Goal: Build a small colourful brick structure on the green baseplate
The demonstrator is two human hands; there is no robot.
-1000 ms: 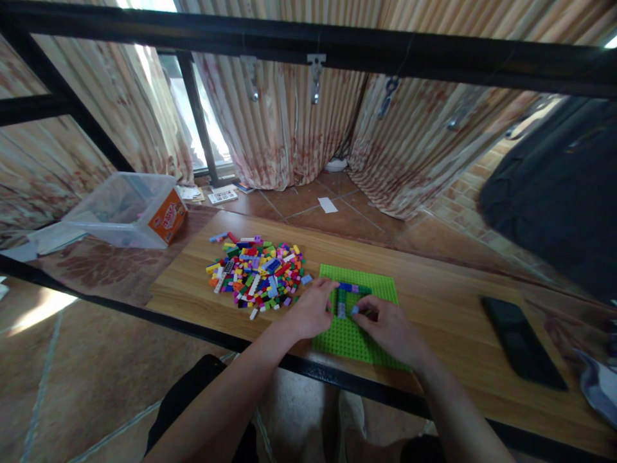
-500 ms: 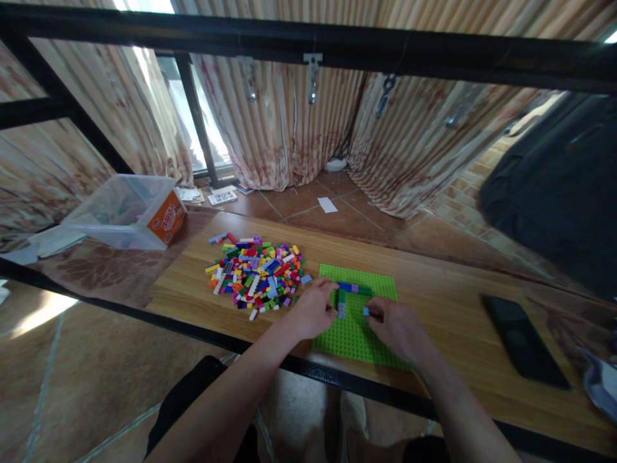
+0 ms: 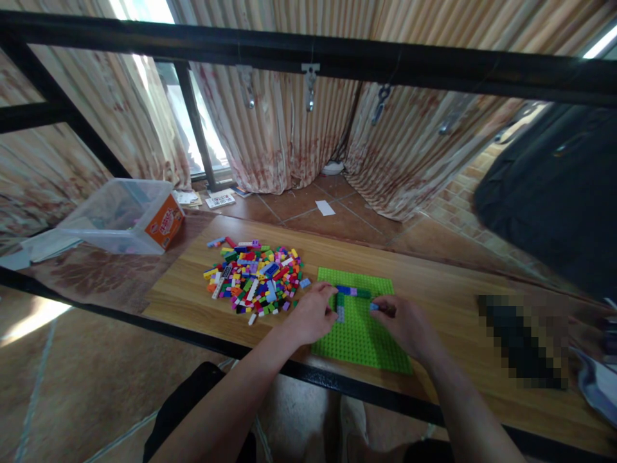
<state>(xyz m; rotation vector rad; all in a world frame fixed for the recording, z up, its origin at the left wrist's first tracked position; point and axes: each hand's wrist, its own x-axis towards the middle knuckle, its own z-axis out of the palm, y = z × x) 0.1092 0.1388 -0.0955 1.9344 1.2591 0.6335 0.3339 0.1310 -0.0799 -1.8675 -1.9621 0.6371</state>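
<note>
A green baseplate (image 3: 359,334) lies on the wooden table (image 3: 434,289). On it stand a short row of blue and purple bricks (image 3: 351,291) and a column of green and grey bricks (image 3: 340,307). My left hand (image 3: 311,315) rests on the plate's left edge, fingers curled beside the column. My right hand (image 3: 407,325) pinches a small light-blue brick (image 3: 373,307) just right of the row, at the plate's surface. A heap of loose coloured bricks (image 3: 255,276) lies left of the plate.
A clear plastic bin (image 3: 123,215) with an orange label sits at the far left. A dark pixelated object (image 3: 523,334) lies on the table's right. A black metal frame bar (image 3: 308,54) crosses overhead and another runs along the table's near edge.
My right hand has carried the light-blue brick up and to the right, from beside the column to the end of the blue and purple row. My left hand has hardly moved.
</note>
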